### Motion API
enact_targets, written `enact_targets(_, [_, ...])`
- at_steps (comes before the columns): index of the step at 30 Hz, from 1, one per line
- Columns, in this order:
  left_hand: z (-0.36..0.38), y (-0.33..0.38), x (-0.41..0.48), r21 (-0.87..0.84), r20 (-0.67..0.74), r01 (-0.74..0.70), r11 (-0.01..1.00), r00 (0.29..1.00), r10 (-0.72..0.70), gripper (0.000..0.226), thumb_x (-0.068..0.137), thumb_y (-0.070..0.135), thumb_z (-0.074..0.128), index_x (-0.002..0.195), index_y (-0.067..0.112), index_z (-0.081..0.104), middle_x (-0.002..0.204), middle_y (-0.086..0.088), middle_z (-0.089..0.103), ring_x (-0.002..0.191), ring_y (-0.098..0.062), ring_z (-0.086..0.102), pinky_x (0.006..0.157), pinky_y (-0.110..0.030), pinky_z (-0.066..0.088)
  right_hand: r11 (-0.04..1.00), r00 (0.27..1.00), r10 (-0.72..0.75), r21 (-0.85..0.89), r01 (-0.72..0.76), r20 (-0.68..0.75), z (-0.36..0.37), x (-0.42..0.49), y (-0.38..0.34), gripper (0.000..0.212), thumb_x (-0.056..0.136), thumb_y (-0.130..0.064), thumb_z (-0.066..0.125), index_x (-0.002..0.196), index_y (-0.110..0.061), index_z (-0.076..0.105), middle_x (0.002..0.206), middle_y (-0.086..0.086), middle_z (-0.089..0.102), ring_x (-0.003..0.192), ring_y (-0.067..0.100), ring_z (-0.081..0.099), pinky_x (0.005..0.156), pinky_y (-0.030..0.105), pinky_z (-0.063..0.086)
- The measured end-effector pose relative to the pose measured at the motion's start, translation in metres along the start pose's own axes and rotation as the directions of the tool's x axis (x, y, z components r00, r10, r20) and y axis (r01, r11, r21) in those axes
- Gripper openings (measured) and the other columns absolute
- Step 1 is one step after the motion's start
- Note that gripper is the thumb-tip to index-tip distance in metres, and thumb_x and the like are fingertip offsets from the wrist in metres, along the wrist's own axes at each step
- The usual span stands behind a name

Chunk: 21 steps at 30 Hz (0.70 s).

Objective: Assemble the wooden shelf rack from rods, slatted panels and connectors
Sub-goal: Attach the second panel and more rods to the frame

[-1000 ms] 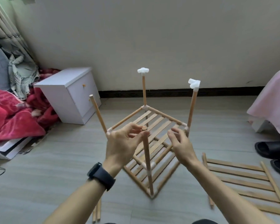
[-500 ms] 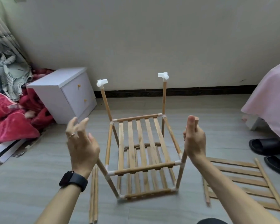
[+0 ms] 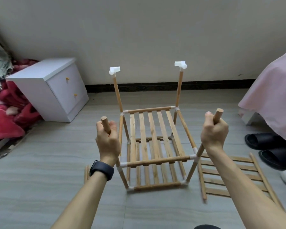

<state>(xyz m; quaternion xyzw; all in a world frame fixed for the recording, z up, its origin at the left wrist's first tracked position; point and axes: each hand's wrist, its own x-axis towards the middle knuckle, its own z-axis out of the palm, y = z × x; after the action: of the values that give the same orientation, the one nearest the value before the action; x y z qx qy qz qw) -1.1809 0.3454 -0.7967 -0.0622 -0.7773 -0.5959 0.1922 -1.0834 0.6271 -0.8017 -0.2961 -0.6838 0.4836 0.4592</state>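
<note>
A red blanket [image 3: 2,123] lies heaped at the far left edge, at about nine o'clock from the rack [image 3: 155,162], with a white two-drawer cabinet [image 3: 56,90] just beside it at ten o'clock. A pair of loose rods [image 3: 86,172] lies on the floor [image 3: 31,187] next to the left wrist, which wears a dark watch [image 3: 101,169]. The left hand [image 3: 108,139] grips the near-left rod [image 3: 105,123] of the rack just below its bare top end, fingers curled round the wood. The rack stands on the floor in the middle of the view, two slatted shelves [image 3: 149,126] joined by white corner connectors [image 3: 193,157], one shelf low and one halfway up. Its two far rods [image 3: 117,93] rise toward twelve o'clock, each capped by a white connector, the left connector [image 3: 114,70] and the right connector [image 3: 180,64]. The right hand [image 3: 215,133] grips the near-right rod [image 3: 218,115] below its bare top, fingers wrapped round it and the thumb lying upward beside the wood. At four o'clock from the rack a loose slatted panel [image 3: 215,191] lies flat on the floor, partly behind the right forearm. Black slippers [image 3: 267,141] sit at three o'clock, near the hem of a pink cloth [image 3: 274,90]
</note>
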Motion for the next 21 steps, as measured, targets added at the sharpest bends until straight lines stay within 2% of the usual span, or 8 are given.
enact_targets(2, [0.001, -0.001, 0.002, -0.093, -0.039, 0.063, 0.994, 0.997, -0.067, 0.066, 0.095, 0.062, 0.044, 0.075, -0.001, 0.046, 0.059, -0.016, 0.047, 0.054, -0.033, 0.049, 0.055, -0.049, 0.046, 1.000, 1.000, -0.020, 0.014, 0.020, 0.005, 0.000, 0.001, 0.000, 0.049, 0.100, -0.026, 0.051, 0.052, -0.020, 0.042, 0.045, -0.004, 0.042, 0.042, 0.012, 0.042, 0.048, 0.028, 0.037])
enact_targets(4, [-0.002, -0.003, 0.007, -0.126, -0.058, 0.112, 0.986, 0.991, -0.120, 0.078, 0.092, 0.067, 0.046, 0.063, -0.006, 0.043, 0.054, -0.015, 0.043, 0.051, -0.039, 0.045, 0.053, -0.051, 0.045, 0.999, 0.999, -0.019, 0.043, 0.018, 0.035, 0.004, 0.001, -0.004, 0.047, 0.095, -0.022, 0.052, 0.050, -0.021, 0.040, 0.042, -0.008, 0.038, 0.039, 0.008, 0.038, 0.044, 0.025, 0.032])
enact_targets(7, [-0.006, -0.006, 0.013, -0.207, -0.051, 0.153, 0.966, 0.985, -0.167, 0.057, 0.092, 0.057, 0.052, 0.047, 0.023, 0.047, 0.043, 0.003, 0.041, 0.042, -0.019, 0.042, 0.050, -0.036, 0.039, 0.997, 0.997, 0.021, 0.077, -0.027, 0.080, 0.008, 0.002, -0.009, 0.041, 0.086, -0.020, 0.053, 0.048, -0.017, 0.038, 0.040, -0.010, 0.034, 0.040, 0.012, 0.035, 0.045, 0.028, 0.027])
enact_targets(9, [-0.005, -0.009, 0.011, -0.232, -0.044, 0.130, 0.964, 0.989, -0.144, 0.054, 0.094, 0.050, 0.054, 0.045, 0.028, 0.049, 0.040, 0.012, 0.040, 0.039, -0.010, 0.040, 0.048, -0.029, 0.037, 0.994, 0.994, 0.025, 0.107, -0.037, 0.109, 0.006, 0.003, -0.008, 0.037, 0.084, -0.018, 0.053, 0.050, -0.011, 0.042, 0.042, -0.001, 0.036, 0.044, 0.022, 0.039, 0.045, 0.035, 0.030])
enact_targets(11, [-0.003, -0.011, 0.008, -0.236, -0.051, 0.100, 0.967, 0.992, -0.115, 0.054, 0.095, 0.046, 0.054, 0.045, 0.029, 0.049, 0.040, 0.013, 0.038, 0.038, -0.009, 0.038, 0.047, -0.027, 0.035, 0.990, 0.988, 0.015, 0.135, -0.036, 0.152, 0.003, 0.003, -0.007, 0.035, 0.085, -0.016, 0.052, 0.051, -0.007, 0.045, 0.046, 0.007, 0.037, 0.046, 0.026, 0.039, 0.045, 0.042, 0.033])
enact_targets(17, [-0.002, -0.006, 0.001, -0.259, -0.058, 0.080, 0.962, 0.993, -0.099, 0.051, 0.096, 0.041, 0.055, 0.049, 0.026, 0.044, 0.042, 0.011, 0.039, 0.041, -0.014, 0.038, 0.047, -0.028, 0.035, 0.988, 0.980, -0.004, 0.154, -0.028, 0.199, -0.002, -0.001, -0.012, 0.038, 0.088, -0.016, 0.053, 0.051, -0.017, 0.044, 0.044, -0.002, 0.038, 0.044, 0.021, 0.039, 0.047, 0.034, 0.032])
enact_targets(19, [-0.002, -0.005, 0.000, -0.244, -0.053, 0.104, 0.964, 0.991, -0.120, 0.050, 0.095, 0.044, 0.055, 0.053, 0.019, 0.042, 0.044, 0.006, 0.040, 0.044, -0.019, 0.040, 0.051, -0.032, 0.037, 0.996, 0.986, 0.003, 0.092, -0.018, 0.166, -0.002, -0.004, -0.010, 0.038, 0.094, -0.024, 0.053, 0.057, -0.017, 0.045, 0.050, 0.002, 0.043, 0.049, 0.023, 0.044, 0.050, 0.033, 0.036])
enact_targets(21, [-0.003, -0.005, 0.000, -0.226, -0.033, 0.129, 0.966, 0.990, -0.140, 0.051, 0.093, 0.048, 0.055, 0.054, 0.018, 0.042, 0.045, 0.003, 0.040, 0.046, -0.021, 0.041, 0.052, -0.036, 0.038, 0.999, 0.987, 0.025, -0.038, -0.019, 0.160, -0.001, -0.011, -0.004, 0.035, 0.100, -0.034, 0.053, 0.068, -0.020, 0.047, 0.060, 0.001, 0.048, 0.054, 0.013, 0.049, 0.054, 0.029, 0.041])
